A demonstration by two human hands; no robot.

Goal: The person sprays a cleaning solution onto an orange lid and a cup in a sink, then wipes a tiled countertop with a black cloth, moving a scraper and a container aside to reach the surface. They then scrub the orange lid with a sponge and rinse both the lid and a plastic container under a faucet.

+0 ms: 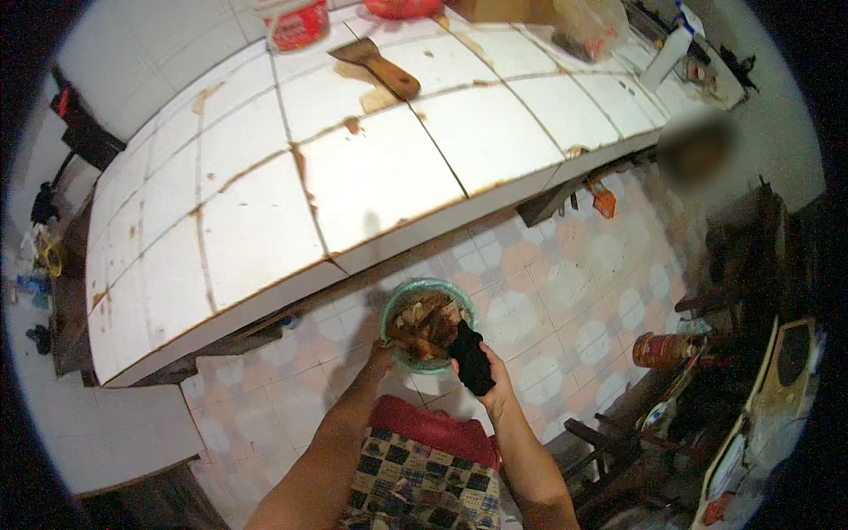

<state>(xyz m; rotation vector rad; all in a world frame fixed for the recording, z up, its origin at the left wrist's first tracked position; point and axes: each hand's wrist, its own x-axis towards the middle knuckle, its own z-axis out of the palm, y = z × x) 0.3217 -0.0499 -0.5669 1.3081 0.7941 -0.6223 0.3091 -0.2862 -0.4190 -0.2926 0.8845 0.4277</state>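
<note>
A round green plastic basket [429, 283] hangs in front of me, above the tiled floor. It holds brown and pale pieces that look like scraps or peelings; their exact kind is unclear. At its left rim my left hand [380, 358] grips the edge, the fingers partly hidden. My right hand [495, 379] holds a dark black object [473, 361], possibly a bunched cloth, against the basket's right side. That object covers part of the rim. Below the basket, my checkered and red clothing [424, 464] shows between my forearms.
A white-tiled counter [391, 159] with stained grout crosses ahead. On it are a scraper [397, 76], a red-and-white tub [298, 26], a red bowl [403, 6] and a plastic bag [599, 23]. A can [662, 350] and dark furniture [589, 444] stand at right.
</note>
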